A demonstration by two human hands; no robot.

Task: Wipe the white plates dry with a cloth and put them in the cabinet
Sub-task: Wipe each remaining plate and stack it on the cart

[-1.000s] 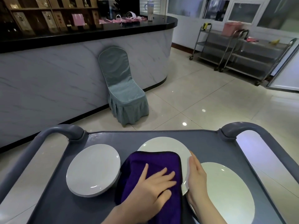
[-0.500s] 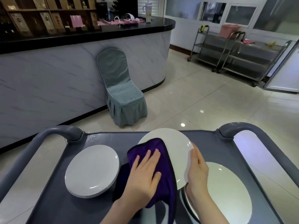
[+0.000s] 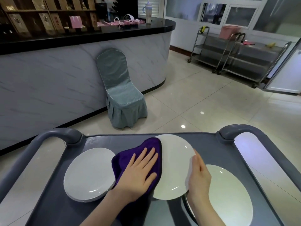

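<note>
The middle plate (image 3: 175, 165) is a smooth, glossy white round and sits at the centre of the grey plastic cart tray (image 3: 210, 144). A soft, fuzzy purple cloth (image 3: 125, 159) is bunched into a loose fold over its left part and hides that side.

The left hand (image 3: 138, 173) lies flat on the cloth with its fingers straight and spread, pressing it against the plate. The right hand (image 3: 198, 176) is at the plate's right rim, with its fingers lying along the edge. Its thumb is hidden behind the plate, so I cannot tell whether it grasps the rim or only steadies it. The plate lies between the two hands.

A left plate (image 3: 89, 172), matte and greyer in this light, rests just beside the cloth, and a second rim shows under its near edge. A right plate (image 3: 228, 193) lies by the right wrist. The forearm covers part of it, and a dark rim beneath it is hard to make out.

Beyond the cart, a chair (image 3: 120, 88) in a pleated grey-green fabric cover stands against a curved, marble-patterned counter (image 3: 65, 70) with a black top. Steel trolleys (image 3: 236, 57) stand at the far wall. The small things on the counter are too blurred to name.
</note>
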